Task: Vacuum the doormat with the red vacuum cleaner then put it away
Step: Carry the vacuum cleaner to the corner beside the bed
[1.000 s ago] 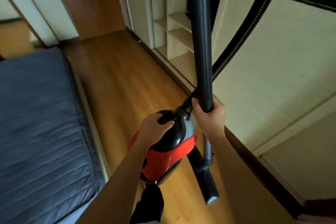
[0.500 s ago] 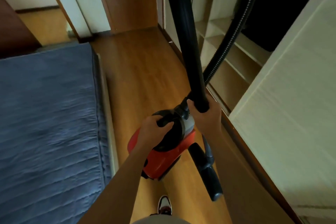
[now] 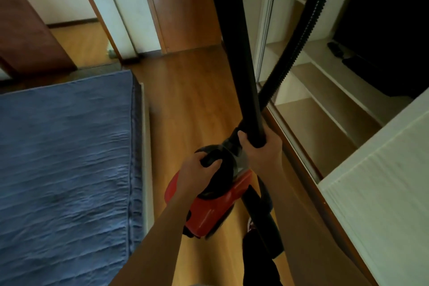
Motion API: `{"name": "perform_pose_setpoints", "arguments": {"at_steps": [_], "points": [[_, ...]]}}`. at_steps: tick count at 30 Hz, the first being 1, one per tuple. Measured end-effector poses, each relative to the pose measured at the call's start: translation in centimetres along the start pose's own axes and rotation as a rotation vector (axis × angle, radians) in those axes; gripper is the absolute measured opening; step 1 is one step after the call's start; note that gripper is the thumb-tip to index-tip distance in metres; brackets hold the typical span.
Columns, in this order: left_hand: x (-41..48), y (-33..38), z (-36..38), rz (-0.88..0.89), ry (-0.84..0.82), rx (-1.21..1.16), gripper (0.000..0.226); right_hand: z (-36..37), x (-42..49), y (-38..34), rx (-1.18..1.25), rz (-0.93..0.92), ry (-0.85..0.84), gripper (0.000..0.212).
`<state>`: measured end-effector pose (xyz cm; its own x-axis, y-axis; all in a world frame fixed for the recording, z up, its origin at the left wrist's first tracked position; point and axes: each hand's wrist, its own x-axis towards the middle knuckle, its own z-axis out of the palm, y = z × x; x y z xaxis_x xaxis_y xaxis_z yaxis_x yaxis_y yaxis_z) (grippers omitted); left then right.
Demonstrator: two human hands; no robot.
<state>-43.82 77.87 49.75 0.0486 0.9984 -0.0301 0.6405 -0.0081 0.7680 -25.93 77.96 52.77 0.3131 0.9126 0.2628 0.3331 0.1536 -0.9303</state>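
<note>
The red vacuum cleaner (image 3: 209, 211) hangs above the wooden floor, carried between a bed and a wardrobe. My left hand (image 3: 197, 174) grips its black top handle. My right hand (image 3: 262, 151) is closed around the lower end of the black wand (image 3: 234, 42), which stands upright and runs out of the top of the view. The ribbed black hose (image 3: 299, 35) loops up on the right of the wand. The black floor nozzle (image 3: 264, 223) hangs below my right forearm. No doormat is in view.
A bed with a blue quilted cover (image 3: 65, 169) fills the left. An open wardrobe with pale shelves (image 3: 325, 104) and its sliding door (image 3: 383, 204) line the right. A wooden door (image 3: 185, 4) stands ahead, and a strip of wooden floor (image 3: 185, 90) runs toward it.
I have walked forward along the strip of floor with the vacuum cleaner; the open wardrobe shelves and the far door have come closer. Both grips are unchanged.
</note>
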Motion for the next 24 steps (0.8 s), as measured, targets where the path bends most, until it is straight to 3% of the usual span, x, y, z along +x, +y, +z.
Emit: {"name": "perform_pose_setpoints", "arguments": {"at_steps": [2,7,9,14,19,24], "points": [[2.8,0.2,0.7,-0.020,0.006,-0.003,0.021,0.4,3.0,1.0,0.011,0.036,-0.035,0.011],[11.1,1.8,2.4,-0.051,0.030,0.023,0.029,1.1,12.2,3.4,0.064,0.093,-0.105,0.017],[14.4,2.8,2.7,-0.066,0.030,0.024,0.022,1.4,16.1,3.9,0.069,0.101,-0.138,0.009],[22.4,4.7,3.2,-0.084,0.052,0.002,0.016,1.6,24.6,4.1,0.095,0.094,-0.226,0.015],[28.7,6.1,2.6,-0.073,0.097,-0.019,0.008,4.1,31.5,5.6,0.119,0.026,-0.275,0.012],[33.9,5.7,1.8,-0.067,0.173,0.017,0.020,7.1,37.0,6.7,0.125,-0.063,-0.309,0.016]]}}
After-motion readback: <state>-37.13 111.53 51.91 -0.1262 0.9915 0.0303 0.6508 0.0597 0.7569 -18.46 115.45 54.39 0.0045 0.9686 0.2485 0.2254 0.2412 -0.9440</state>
